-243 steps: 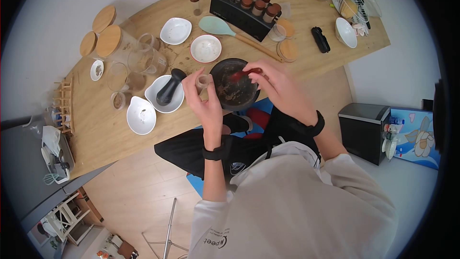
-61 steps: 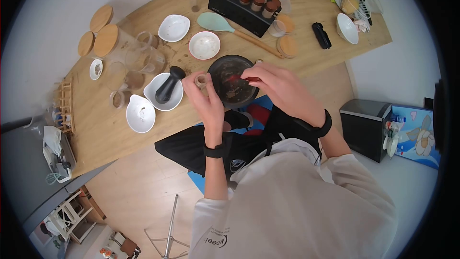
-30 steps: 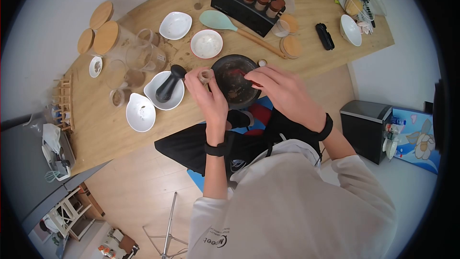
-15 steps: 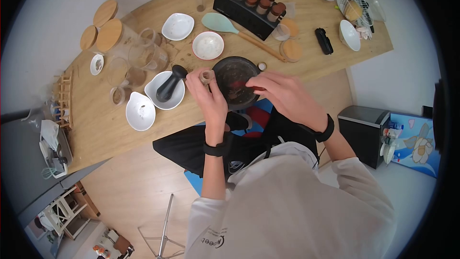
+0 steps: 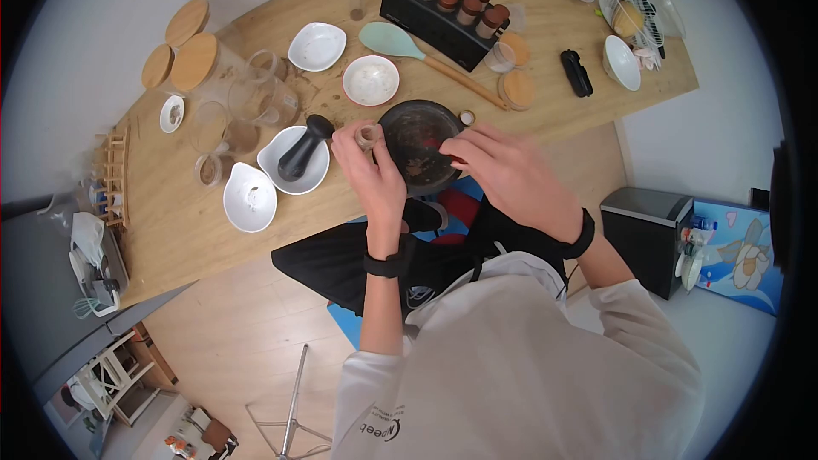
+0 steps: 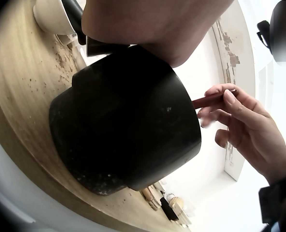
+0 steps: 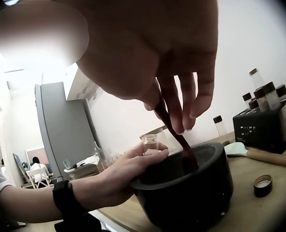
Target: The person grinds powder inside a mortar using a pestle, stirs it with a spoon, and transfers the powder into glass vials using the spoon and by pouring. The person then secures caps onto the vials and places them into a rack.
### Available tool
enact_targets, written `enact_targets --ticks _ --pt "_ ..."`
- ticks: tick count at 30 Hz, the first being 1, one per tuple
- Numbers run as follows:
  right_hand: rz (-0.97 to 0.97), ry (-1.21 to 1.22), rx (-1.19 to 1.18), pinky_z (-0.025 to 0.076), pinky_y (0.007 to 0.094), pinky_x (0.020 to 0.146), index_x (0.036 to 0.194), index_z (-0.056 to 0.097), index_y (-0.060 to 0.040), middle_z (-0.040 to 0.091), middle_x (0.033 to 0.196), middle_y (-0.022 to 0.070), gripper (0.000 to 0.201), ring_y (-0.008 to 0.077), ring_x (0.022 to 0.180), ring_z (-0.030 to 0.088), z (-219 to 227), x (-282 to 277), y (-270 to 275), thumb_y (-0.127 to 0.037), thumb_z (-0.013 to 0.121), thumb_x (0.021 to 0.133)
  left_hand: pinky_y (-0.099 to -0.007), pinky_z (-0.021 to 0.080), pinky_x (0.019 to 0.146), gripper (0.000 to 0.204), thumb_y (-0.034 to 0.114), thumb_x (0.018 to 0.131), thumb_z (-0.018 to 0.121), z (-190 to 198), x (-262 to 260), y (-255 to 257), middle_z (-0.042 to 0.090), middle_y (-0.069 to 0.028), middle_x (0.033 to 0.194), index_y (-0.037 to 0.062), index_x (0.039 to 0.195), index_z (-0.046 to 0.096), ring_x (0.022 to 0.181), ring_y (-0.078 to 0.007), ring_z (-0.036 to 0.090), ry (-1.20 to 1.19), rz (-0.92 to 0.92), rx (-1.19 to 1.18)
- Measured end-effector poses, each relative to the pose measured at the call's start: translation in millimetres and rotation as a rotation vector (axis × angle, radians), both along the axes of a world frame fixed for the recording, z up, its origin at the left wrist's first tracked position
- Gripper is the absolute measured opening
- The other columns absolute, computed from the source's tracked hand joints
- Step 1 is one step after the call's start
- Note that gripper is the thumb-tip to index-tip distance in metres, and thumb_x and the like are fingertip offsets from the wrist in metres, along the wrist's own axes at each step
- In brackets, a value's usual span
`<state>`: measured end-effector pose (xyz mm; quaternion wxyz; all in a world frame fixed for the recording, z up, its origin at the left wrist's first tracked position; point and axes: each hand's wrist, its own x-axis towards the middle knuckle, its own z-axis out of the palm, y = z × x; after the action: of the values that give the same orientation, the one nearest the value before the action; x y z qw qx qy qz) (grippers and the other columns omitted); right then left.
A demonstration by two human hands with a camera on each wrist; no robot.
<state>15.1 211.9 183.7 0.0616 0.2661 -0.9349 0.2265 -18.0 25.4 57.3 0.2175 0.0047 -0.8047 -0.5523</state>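
In the head view my left hand (image 5: 375,183) grips a small clear glass jar (image 5: 367,135), its open mouth up, at the left rim of a black mortar (image 7: 186,205). The right wrist view shows the jar upright, with the fingers close against the mortar's outside. My right hand (image 5: 515,177) pinches the handle of a dark red spoon (image 7: 176,131) between thumb and fingers. The spoon's lower end dips inside the mortar, where brown ground bits (image 5: 419,169) lie on the bottom; its tip is partly hidden by the rim in the right wrist view.
Left of the mortar a black pestle (image 5: 300,158) leans in a white bowl (image 5: 270,146); another white bowl (image 5: 250,213) stands nearby. A small cap (image 5: 466,117) lies by the mortar's right. Behind are a red-rimmed bowl (image 5: 371,95), a mint spatula (image 5: 390,40) and a black spice rack (image 5: 430,24).
The spoon has shifted about inside the mortar, now a little further right than half a second ago. My left hand keeps the jar at the rim throughout.
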Motion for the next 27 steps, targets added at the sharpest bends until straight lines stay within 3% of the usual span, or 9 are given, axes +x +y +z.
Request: enact_targets --ticks 3,5,8,11,15,18,20,24,27 --pt "0.051 -0.085 -0.04 0.055 0.0409 0.074 0.117 0.068 -0.0025 0.069 0.099 0.0092 0.026 0.0281 0.093 0.067 3 2 -6 -0.006 0.073 0.091 -0.0468 0.043 0.095 0.019 -0.005 0.096 0.063 2 1 1 0.058 -0.0179 0.11 -0.0015 0.114 0.058 0.106 -0.0375 0.054 -0.04 -0.005 0.06" --pt "-0.019 -0.105 -0.137 0.055 0.0444 0.078 0.117 0.067 -0.0014 0.07 0.103 0.015 0.022 0.0368 0.094 0.068 2 1 -7 -0.003 0.069 0.095 -0.0469 0.043 0.095 0.019 -0.007 0.096 0.063 1 0 1 0.058 -0.0178 0.11 -0.0016 0.113 0.058 0.105 -0.0379 0.054 -0.025 -0.008 0.061" --pt "-0.055 -0.059 -0.02 0.055 0.0446 0.077 0.117 0.067 -0.0012 0.07 0.101 0.0157 0.021 0.0372 0.093 0.068 3 -2 -6 -0.003 0.07 0.096 -0.0399 0.046 0.089 0.013 0.005 0.105 0.065 -4 -1 0 0.058 -0.0146 0.104 -0.0021 0.113 0.058 0.095 -0.0293 0.055 0.036 0.007 0.004" --pt "0.032 -0.089 -0.032 0.055 0.0416 0.074 0.115 0.065 -0.0024 0.068 0.095 0.0099 0.022 0.0303 0.091 0.068 11 -1 -10 -0.006 0.072 0.094 -0.0397 0.046 0.088 0.013 0.004 0.104 0.065 -5 -2 0 0.058 -0.0147 0.104 -0.0022 0.114 0.058 0.094 -0.0294 0.055 0.041 0.007 0.004" --pt "0.042 -0.128 -0.089 0.054 0.0419 0.073 0.112 0.065 -0.0024 0.068 0.094 0.0098 0.021 0.0302 0.09 0.068 10 -5 -12 -0.006 0.072 0.093 -0.0397 0.046 0.088 0.013 0.005 0.104 0.065 -4 -2 0 0.058 -0.0149 0.103 -0.0022 0.114 0.058 0.095 -0.0295 0.055 0.042 0.006 0.004" --pt "0.003 0.051 0.01 0.054 0.0424 0.072 0.11 0.064 -0.0027 0.068 0.094 0.0098 0.019 0.0298 0.091 0.068 4 -10 -13 -0.006 0.072 0.093 -0.0403 0.046 0.088 0.013 0.006 0.105 0.065 0 0 1 0.058 -0.0151 0.104 -0.0022 0.113 0.058 0.095 -0.03 0.055 0.018 0.012 0.012" --pt "0.024 -0.023 0.028 0.054 0.0424 0.072 0.109 0.064 -0.0028 0.068 0.095 0.0097 0.018 0.0299 0.092 0.068 6 -11 -12 -0.006 0.072 0.093 -0.0468 0.043 0.094 0.016 -0.005 0.098 0.062 2 0 1 0.059 -0.0178 0.11 -0.0011 0.112 0.059 0.105 -0.0388 0.054 -0.028 -0.012 0.084" --pt "0.084 -0.139 -0.042 0.053 0.0432 0.072 0.108 0.063 -0.0029 0.067 0.094 0.0099 0.017 0.0306 0.09 0.067 13 -7 -17 -0.006 0.07 0.094 -0.0466 0.044 0.094 0.014 -0.004 0.098 0.062 -1 0 1 0.059 -0.0177 0.109 -0.0008 0.112 0.059 0.105 -0.0387 0.054 -0.008 -0.013 0.067" --pt "0.086 -0.103 -0.085 0.053 0.0435 0.073 0.108 0.062 -0.0032 0.067 0.093 0.0097 0.015 0.0311 0.089 0.067 12 -13 -18 -0.007 0.069 0.095 -0.041 0.045 0.09 0.013 0.006 0.105 0.064 -1 -1 0 0.058 -0.0155 0.104 -0.0022 0.113 0.058 0.097 -0.0307 0.055 0.025 0.0 0.006"
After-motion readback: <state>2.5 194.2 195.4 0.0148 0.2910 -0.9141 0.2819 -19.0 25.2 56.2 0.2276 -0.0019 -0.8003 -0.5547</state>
